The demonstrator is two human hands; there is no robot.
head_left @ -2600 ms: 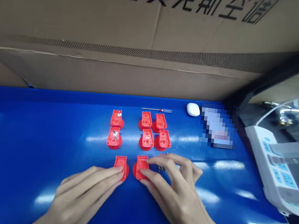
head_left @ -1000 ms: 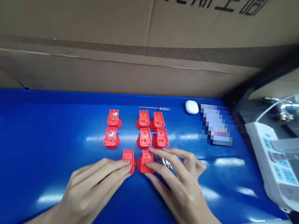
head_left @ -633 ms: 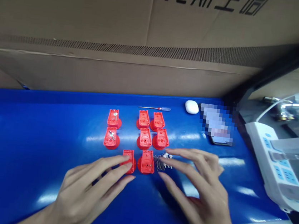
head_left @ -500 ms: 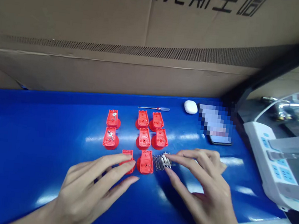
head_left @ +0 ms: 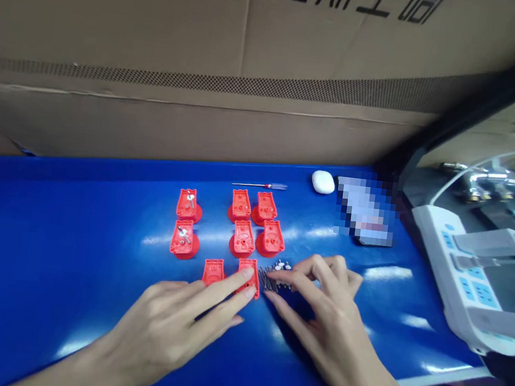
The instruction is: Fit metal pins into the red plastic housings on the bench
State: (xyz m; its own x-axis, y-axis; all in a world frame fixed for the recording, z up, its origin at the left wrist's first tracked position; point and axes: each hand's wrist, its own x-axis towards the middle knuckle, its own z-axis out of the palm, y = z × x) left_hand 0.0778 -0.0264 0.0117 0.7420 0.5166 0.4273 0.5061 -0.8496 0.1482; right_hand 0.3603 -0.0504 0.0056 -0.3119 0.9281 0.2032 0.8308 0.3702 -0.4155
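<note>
A brown corrugated cardboard carton (head_left: 209,45) fills the view above the glossy blue worktop (head_left: 48,237), its black print cut off by the top of the frame; the Latin letters are only partly there, and the Chinese beside them appears to read 奥克斯空调, AUX air conditioning. Towards the middle of the worktop, red moulded plastic housings (head_left: 243,239) sit in tidy groups, hollow sides up on round bases, which leaves their insides open to view: a pair at the left, a block of four further right and two nearer the front edge. Small silver metal parts (head_left: 183,232) lie inside the left pair. The left hand (head_left: 162,331) is open, its fingers stretched out flat, with the fingertips (head_left: 248,274) lying on the front right housing (head_left: 248,272) and gripping nothing. Just right of that housing lies a small heap of slim metal screws (head_left: 270,279), and the right hand (head_left: 323,306) is curled over them, fingers half closed; whether it has hold of one cannot be told. Along the far edge lie a thin screwdriver (head_left: 258,185) and a white oval earbud case (head_left: 322,182), then a pixel-blurred phone (head_left: 363,220); past the worktop's right edge sit a white power strip (head_left: 448,270) and chrome pipe fittings (head_left: 486,182)
</note>
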